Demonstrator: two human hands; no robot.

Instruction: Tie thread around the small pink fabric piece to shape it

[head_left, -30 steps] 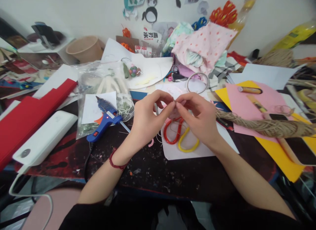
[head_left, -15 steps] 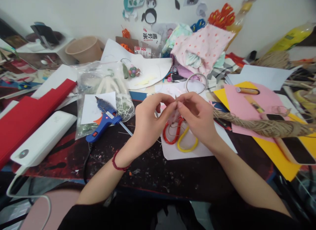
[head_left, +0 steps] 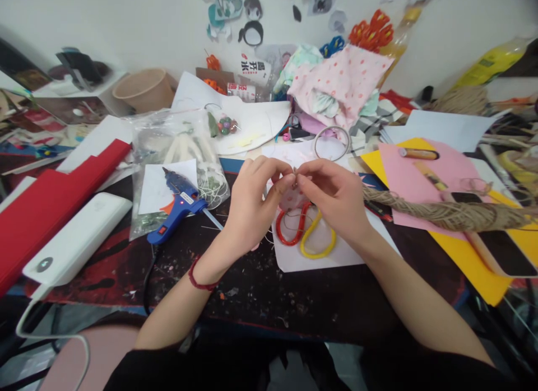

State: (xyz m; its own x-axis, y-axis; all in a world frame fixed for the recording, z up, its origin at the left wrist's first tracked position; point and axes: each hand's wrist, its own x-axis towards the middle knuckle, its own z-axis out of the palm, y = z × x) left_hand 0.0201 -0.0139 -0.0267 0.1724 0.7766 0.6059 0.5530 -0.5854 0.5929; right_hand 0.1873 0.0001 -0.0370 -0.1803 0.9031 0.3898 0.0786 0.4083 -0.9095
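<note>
the left hand (head_left: 254,203) and right hand (head_left: 336,192) are raised over the tabletop (head_left: 252,301), fingertips meeting at the center. the fingers of both hands are nearly closed, thumb against index finger, in a joint pinch on a small item (head_left: 295,175). the item is located between the two sets of fingertips; it is too small and too far covered to identify. the remaining fingers are curled. a dark red bracelet (head_left: 197,279) encircles the left wrist.

directly below the hands, a red loop (head_left: 288,243) and a yellow loop (head_left: 315,256) lie side by side on a white sheet (head_left: 290,263). a metal ring (head_left: 332,159) is positioned beyond the right hand. a twine bundle (head_left: 445,213) extends rightward from near that hand, across a pink sheet (head_left: 406,178).

left of the left hand: a blue glue gun (head_left: 179,212), nozzle pointing away from the person, pale rod (head_left: 212,218) protruding from its rear. a clear bag (head_left: 151,127) lies behind the gun. a white power bank (head_left: 79,237), cable connected, is placed farther left, beside a red strip (head_left: 63,203).
</note>
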